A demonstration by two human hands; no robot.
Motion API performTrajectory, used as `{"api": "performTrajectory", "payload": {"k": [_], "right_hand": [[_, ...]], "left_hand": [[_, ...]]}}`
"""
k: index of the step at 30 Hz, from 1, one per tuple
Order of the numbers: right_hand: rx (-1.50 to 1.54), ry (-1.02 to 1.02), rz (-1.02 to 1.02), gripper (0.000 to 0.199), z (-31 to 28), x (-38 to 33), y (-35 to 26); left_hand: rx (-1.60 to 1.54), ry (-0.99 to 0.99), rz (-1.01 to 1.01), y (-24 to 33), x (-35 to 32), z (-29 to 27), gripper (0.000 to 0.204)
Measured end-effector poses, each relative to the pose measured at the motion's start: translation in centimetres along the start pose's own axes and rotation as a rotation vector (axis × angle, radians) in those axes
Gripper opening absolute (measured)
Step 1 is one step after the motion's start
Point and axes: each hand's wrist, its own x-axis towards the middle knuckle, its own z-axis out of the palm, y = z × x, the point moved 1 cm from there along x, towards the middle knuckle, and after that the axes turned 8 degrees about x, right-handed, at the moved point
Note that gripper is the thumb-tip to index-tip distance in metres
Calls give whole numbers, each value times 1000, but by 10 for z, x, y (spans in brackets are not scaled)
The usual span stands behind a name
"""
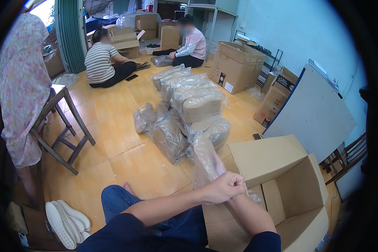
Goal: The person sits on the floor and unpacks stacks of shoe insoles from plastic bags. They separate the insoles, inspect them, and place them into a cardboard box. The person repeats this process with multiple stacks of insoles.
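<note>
My left hand (230,187) is closed into a fist and lies across my right wrist; whatever its fingers may hold is hidden. Beyond it, my right hand (218,164) shows only in part, against a clear plastic bag of tan shoe soles (203,157), which it grips. That bag stands tilted in front of a pile of similar bagged soles (201,108) on the floor. Under my right forearm, an opened cardboard box (317,176) with spread flaps has some clear plastic near its edge.
White soles (65,220) lie at lower left, near a wooden stool (63,122) and a person in a floral garment (21,80). Two people (103,63) sit on the tiled floor farther back. A large carton (237,67) and a leaning white board (313,111) stand right.
</note>
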Motion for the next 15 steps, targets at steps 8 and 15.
{"api": "performTrajectory", "payload": {"k": [8,15], "right_hand": [[-301,-83,158,68,33,-8,17],[-687,-256,421,71,49,-32,60]], "left_hand": [[-39,66,-72,-8,3,23,34],[-96,32,-246,-16,-17,36,33]]}}
